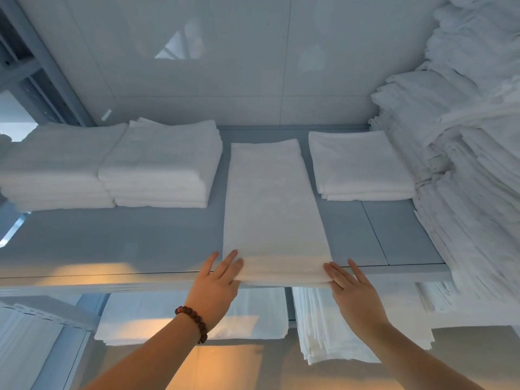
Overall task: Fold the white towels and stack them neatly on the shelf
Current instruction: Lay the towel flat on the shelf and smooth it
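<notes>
We are noting two folded stacks (112, 164) sitting left on the shelf (112, 240). Left grip (216, 282) is lying open, straight fingers touching the near left corner of the long folded towel (270, 209), which is lying mid-shelf. Right grip (354, 291), also open, is touching its right corner. A smaller folded towel (360, 167) and tall pile (464, 164) are sitting further right.

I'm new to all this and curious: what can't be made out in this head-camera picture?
Head view, all:
- Thumbs of the left hand and right hand: hidden under the near end of the long towel, so the grip is unclear.
- The tall pile: cut off by the frame's top and right edges.
- The lower stacks: backs hidden by the shelf.
</notes>
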Demonstrator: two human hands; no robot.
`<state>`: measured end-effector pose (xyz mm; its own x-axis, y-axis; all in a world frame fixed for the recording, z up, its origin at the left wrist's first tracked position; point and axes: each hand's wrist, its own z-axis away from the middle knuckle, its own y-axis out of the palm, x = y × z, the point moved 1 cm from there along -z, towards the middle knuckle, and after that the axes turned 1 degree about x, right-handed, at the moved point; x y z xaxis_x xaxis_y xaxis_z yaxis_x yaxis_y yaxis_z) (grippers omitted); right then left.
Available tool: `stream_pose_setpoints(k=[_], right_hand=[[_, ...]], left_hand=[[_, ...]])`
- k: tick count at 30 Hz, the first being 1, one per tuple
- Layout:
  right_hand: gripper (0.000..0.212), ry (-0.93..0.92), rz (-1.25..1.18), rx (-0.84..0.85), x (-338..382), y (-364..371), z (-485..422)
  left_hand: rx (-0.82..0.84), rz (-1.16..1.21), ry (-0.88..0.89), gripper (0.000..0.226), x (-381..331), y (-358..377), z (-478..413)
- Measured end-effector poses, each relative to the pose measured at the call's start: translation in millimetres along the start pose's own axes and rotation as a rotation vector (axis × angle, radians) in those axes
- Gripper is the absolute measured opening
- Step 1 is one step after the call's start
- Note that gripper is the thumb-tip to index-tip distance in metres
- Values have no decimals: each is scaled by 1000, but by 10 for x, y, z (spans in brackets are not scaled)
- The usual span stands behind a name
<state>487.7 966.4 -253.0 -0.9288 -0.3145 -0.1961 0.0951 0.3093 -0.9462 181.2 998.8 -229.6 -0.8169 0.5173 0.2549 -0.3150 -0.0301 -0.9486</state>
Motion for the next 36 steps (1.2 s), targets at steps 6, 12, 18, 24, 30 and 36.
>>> stream_pose_setpoints(k=[6,12,18,24,30,36], right_hand=[[31,6,13,58,42,-54,-13],[13,-45,-216,175,145,-224,68],[24,-13,-542,135,252,-172,-428],[62,-78,-324,402,356,255,-954],[63,182,-228,445,-85,381,-1217],[58,25,-290,382,129,581,-1780]], left_hand=[[-56,36,-12,12,-49,43,30],[-209,265,179,23,-22,93,199],[-291,494,157,36,-212,-87,-79],[-62,406,-140,70,-342,161,-723],[-23,381,-418,67,57,112,-1148],[-133,380,-239,59,-43,145,-1671]])
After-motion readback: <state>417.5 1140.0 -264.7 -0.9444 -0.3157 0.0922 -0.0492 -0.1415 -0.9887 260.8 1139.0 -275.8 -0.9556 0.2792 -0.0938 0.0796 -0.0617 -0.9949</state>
